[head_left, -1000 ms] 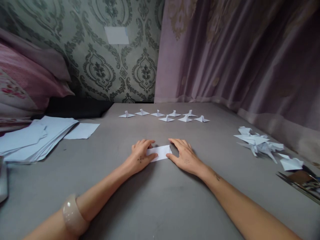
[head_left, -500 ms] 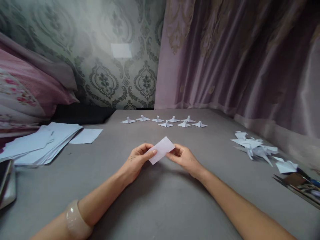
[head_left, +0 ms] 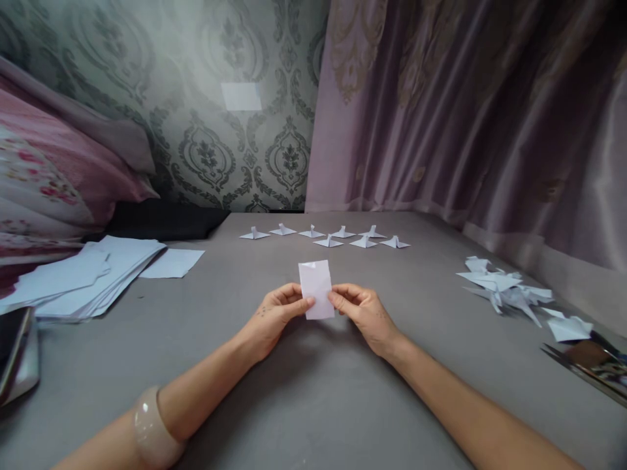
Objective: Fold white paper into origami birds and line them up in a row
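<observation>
A small white rectangular piece of paper [head_left: 317,287] is held up above the grey table, nearly upright, with a little folded bit showing at its top left edge. My left hand [head_left: 279,316] pinches its left side, thumb in front and fingers behind. On the opposite edge, my right hand [head_left: 365,314] grips it the same way. Beyond the paper, several small folded paper shapes [head_left: 364,241] stand in two rows on the table. A pale bangle [head_left: 154,424] circles my left forearm.
At the left lie a stack of white sheets [head_left: 98,277], a loose sheet [head_left: 174,263] and a phone-like dark device [head_left: 14,346]. A pile of folded paper figures [head_left: 504,287] sits at the right, near scissors-like blades [head_left: 568,362]. Curtains [head_left: 441,130] hang behind.
The paper has turned from a slant to nearly upright between my hands, and my right thumb now presses on its front. The view has shifted slightly.
</observation>
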A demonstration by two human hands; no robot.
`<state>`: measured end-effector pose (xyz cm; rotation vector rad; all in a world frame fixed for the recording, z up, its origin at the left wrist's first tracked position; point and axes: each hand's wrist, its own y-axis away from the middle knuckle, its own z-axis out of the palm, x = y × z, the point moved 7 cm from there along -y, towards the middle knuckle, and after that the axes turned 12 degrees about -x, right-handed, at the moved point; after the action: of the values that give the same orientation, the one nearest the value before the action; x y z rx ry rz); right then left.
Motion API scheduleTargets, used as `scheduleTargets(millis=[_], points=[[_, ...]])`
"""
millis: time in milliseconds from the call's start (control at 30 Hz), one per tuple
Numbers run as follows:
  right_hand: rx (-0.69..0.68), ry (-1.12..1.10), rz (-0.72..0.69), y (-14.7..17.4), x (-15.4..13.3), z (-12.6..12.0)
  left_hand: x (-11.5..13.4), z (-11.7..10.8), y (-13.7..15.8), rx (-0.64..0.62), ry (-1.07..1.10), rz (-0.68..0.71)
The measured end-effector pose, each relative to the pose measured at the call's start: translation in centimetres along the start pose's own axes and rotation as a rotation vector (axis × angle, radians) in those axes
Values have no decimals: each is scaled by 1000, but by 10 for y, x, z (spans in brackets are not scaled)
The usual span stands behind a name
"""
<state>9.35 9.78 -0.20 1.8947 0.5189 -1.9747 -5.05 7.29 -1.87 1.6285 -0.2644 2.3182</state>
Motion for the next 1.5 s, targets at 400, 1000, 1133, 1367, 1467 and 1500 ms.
scheduleTargets(millis=[400,1000,1133,1367,1467,1500], points=[[5,832,-500,14,-26,8,48,15,20,76,-1236,535],[-74,944,-44,7,5,6,12,-11,2,36,-1238,36],[1,927,-2,4,11,3,14,-14,1,81,-1209,-12],[48,961,11,1,12,2,12,-13,-1,116,-1233,-10],[49,997,24,1,12,3,8,-15,-1,117,-1313,36],[49,1010,26,1,12,3,8,-14,0,117,-1358,67]])
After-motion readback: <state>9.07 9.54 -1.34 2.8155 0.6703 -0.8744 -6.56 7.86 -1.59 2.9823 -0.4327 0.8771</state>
